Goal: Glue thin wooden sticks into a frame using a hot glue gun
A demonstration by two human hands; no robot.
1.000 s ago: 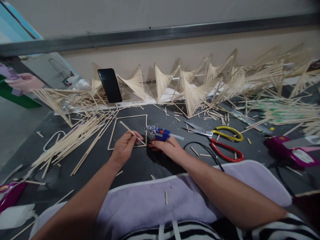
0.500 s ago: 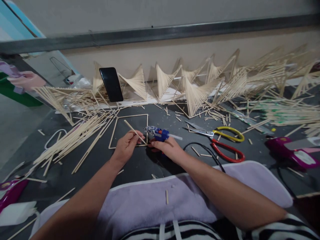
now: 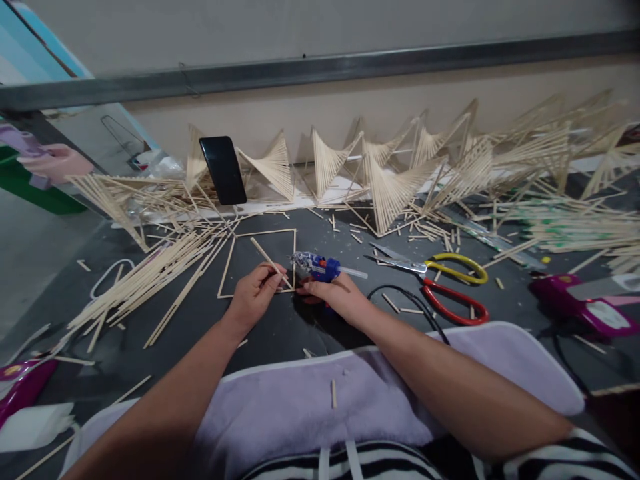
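Note:
My left hand (image 3: 256, 291) pinches a thin wooden stick (image 3: 264, 252) that slants down toward the near right corner of a flat square stick frame (image 3: 266, 232). The frame lies on the dark table. In my right hand (image 3: 330, 292) is a blue hot glue gun (image 3: 320, 267), its foil-wrapped nozzle pointing left over the frame's right side. A clear glue stick (image 3: 354, 273) pokes out of the gun's back. My right fingers are wrapped around the handle, partly hidden beneath the gun, close to the frame's near right corner.
Loose sticks (image 3: 165, 273) are heaped left of the frame. Scissors (image 3: 425, 268) with yellow and red handles lie to the right, past a black cable (image 3: 415, 293). Twisted stick structures (image 3: 387, 193) line the wall. A black phone (image 3: 223, 170) stands behind the frame.
Very little differs. The stick in my left hand has shifted slightly to the right, while the glue gun stays nearly in place.

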